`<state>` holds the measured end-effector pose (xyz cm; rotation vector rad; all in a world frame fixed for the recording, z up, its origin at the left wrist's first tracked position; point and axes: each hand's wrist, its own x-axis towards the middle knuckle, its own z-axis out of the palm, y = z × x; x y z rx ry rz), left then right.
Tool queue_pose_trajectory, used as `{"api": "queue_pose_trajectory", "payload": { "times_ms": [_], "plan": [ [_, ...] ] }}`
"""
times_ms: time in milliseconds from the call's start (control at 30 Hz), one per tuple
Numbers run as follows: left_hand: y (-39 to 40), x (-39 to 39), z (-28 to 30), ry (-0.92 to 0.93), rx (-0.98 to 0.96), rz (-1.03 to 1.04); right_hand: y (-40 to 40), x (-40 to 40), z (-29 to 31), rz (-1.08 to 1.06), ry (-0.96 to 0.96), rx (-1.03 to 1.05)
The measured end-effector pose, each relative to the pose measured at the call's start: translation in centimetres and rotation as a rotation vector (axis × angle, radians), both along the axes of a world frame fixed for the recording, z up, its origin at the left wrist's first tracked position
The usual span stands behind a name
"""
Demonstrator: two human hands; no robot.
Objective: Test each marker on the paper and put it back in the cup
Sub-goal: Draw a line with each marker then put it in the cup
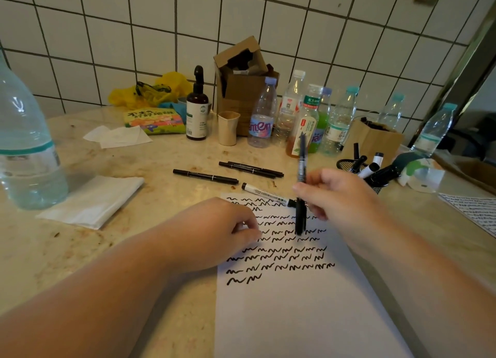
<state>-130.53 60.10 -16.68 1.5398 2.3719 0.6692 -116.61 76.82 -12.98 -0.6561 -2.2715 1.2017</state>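
Right hand (335,194) gripped a black marker (301,185) upright in its fingers, tip over the scribbled paper (295,304), presumably for testing. Left hand (214,231), fingers curled, pinned the sheet. Mesh cup (346,165) stood near.

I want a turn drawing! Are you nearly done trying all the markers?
Partly. The paper carries many rows of black squiggles, and several markers stand in the mesh cup. The right hand holds a black marker upright over the squiggles while the left hand steadies the sheet. Four markers lie on the counter.
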Motion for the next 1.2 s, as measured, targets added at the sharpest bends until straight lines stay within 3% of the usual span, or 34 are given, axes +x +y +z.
{"api": "queue_pose_trajectory", "payload": {
  "times_ms": [133,300,533,733,1000,1100,1200],
  "plan": [
    [0.1,0.5,0.6,-0.032,0.042,-0.002,-1.3,2.4,-1.8,0.05,0.142,-0.352],
    [0.2,1.6,1.5,-0.002,0.042,-0.047,-2.3,2.8,-3.1,0.196,0.251,-0.522],
    [-0.1,2.0,1.7,0.004,0.106,-0.084,-2.7,2.5,-3.6,0.249,0.273,-0.464],
    [0.1,2.1,1.4,0.054,0.047,-0.128,-2.8,2.4,-3.2,0.233,0.239,-0.473],
    [-1.0,1.0,2.6,-0.213,-0.15,-0.328,-2.2,3.2,-2.7,0.306,0.283,-0.422],
    [-1.5,-0.1,2.4,-0.223,-0.154,-0.216,-1.2,3.7,-2.5,0.275,0.305,-0.439],
    [-0.6,0.1,1.9,-0.088,-0.043,-0.053,-1.7,3.8,-2.8,0.348,0.149,-0.389]
  ]
}}
